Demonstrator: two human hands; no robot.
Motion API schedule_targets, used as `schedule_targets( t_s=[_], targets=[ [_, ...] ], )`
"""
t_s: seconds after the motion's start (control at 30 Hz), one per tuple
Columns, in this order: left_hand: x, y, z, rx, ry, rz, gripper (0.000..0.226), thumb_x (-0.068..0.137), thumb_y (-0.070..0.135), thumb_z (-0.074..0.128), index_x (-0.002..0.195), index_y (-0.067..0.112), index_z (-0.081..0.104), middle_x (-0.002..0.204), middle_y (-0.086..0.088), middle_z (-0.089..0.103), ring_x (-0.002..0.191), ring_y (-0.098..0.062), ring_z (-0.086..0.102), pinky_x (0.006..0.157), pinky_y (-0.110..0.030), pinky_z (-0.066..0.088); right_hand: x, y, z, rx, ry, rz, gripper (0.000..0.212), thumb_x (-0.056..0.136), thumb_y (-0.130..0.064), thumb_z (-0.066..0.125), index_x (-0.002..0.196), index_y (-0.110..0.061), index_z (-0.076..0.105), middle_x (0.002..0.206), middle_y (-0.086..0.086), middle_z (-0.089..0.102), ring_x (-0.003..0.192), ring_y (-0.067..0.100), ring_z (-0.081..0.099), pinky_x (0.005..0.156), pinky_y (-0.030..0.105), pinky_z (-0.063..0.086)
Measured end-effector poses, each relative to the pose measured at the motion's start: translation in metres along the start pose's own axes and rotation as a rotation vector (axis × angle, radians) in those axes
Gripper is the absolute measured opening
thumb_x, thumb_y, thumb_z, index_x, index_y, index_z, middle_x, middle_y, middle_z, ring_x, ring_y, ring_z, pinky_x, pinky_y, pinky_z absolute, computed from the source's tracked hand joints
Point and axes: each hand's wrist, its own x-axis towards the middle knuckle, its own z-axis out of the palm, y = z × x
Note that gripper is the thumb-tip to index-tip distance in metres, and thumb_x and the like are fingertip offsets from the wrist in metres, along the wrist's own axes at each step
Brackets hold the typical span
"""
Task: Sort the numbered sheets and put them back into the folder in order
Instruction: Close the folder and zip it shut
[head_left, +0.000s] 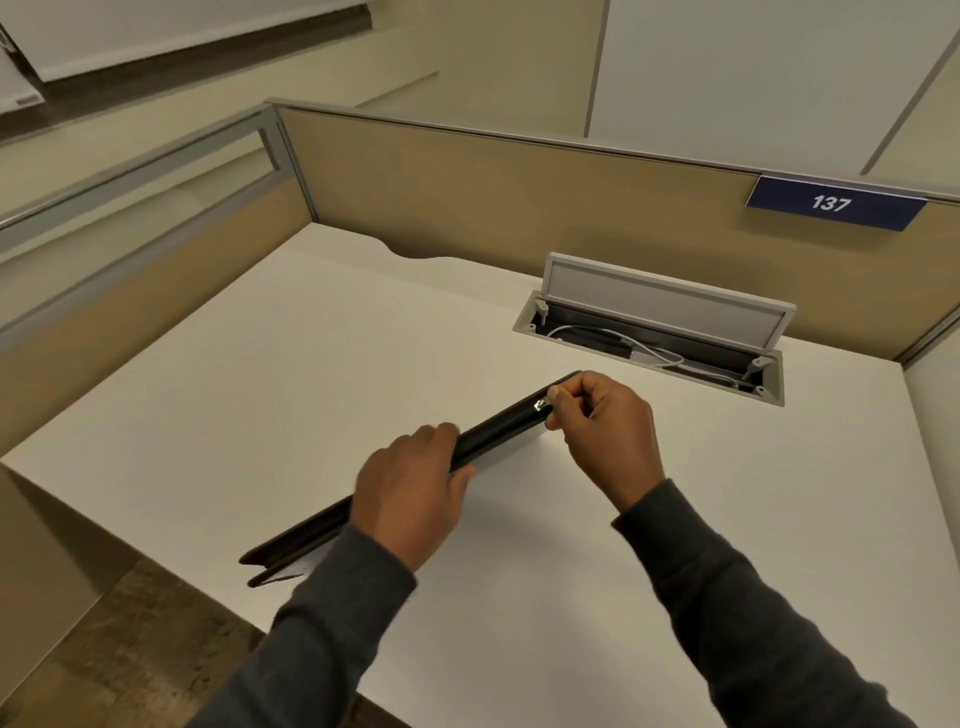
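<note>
Gripping black folder (498, 431), standing on edge over white counter (260, 364), with left hand (410, 493), fingers (441, 432) curled around it; pinching zipper pull (541, 405) at far end between right hand (602, 431) fingers.

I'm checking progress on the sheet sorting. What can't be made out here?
Head view:
- Numbered sheets: none visible; the black zip folder is edge-on, and its covers hide any contents.
- Folder's middle: covered by the left hand gripping it.
- Zip pull: partly hidden by the right hand pinching it.
- Cable box sockets: too dark and small.
</note>
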Motion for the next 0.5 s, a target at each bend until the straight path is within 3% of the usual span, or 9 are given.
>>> schedule_targets(
  t_s=[0.1, 0.23, 0.37, 0.5],
  targets=[
    [0.017, 0.014, 0.010, 0.044, 0.085, 0.042, 0.028, 0.078, 0.025, 0.081, 0.072, 0.014, 0.056, 0.056, 0.003, 0.049, 0.044, -0.017, 0.042, 0.043, -0.026, 0.026, -0.005, 0.001, -0.001, 0.016, 0.000, 0.009, 0.017, 0.098, -0.023, 0.061, 0.083, -0.021, 0.068, 0.069, -0.006, 0.071, 0.062, -0.002, 0.062, 0.058, 0.008, 0.045],
    [0.015, 0.009, 0.006, 0.032, 0.128, 0.096, 0.029, 0.082, 0.018, 0.077, 0.065, 0.014, 0.054, 0.052, 0.005, 0.043, 0.041, -0.013, 0.034, 0.042, -0.024, 0.022, 0.001, 0.012, -0.018, 0.034, 0.083, 0.040, 0.016, 0.098, -0.023, 0.061, 0.084, -0.022, 0.068, 0.069, -0.007, 0.071, 0.066, 0.002, 0.065, 0.065, 0.020, 0.051],
    [0.012, 0.000, 0.000, 0.011, 0.152, 0.148, 0.022, 0.087, 0.023, 0.071, 0.071, 0.014, 0.060, 0.054, 0.006, 0.048, 0.042, -0.013, 0.039, 0.039, -0.027, 0.031, 0.007, 0.027, -0.028, 0.062, 0.104, 0.106, 0.014, 0.098, -0.022, 0.061, 0.087, -0.019, 0.069, 0.071, -0.003, 0.072, 0.073, 0.011, 0.070, 0.070, 0.030, 0.056],
    [0.010, -0.006, -0.004, -0.092, 0.160, 0.135, 0.019, 0.094, 0.028, 0.063, 0.079, 0.017, 0.063, 0.060, 0.008, 0.053, 0.048, -0.013, 0.046, 0.043, -0.032, 0.042, 0.008, 0.033, -0.033, 0.272, 0.056, 0.253, 0.018, 0.100, -0.019, 0.058, 0.088, -0.010, 0.069, 0.071, 0.002, 0.070, 0.076, 0.019, 0.073, 0.062, 0.029, 0.053]
  ],
)
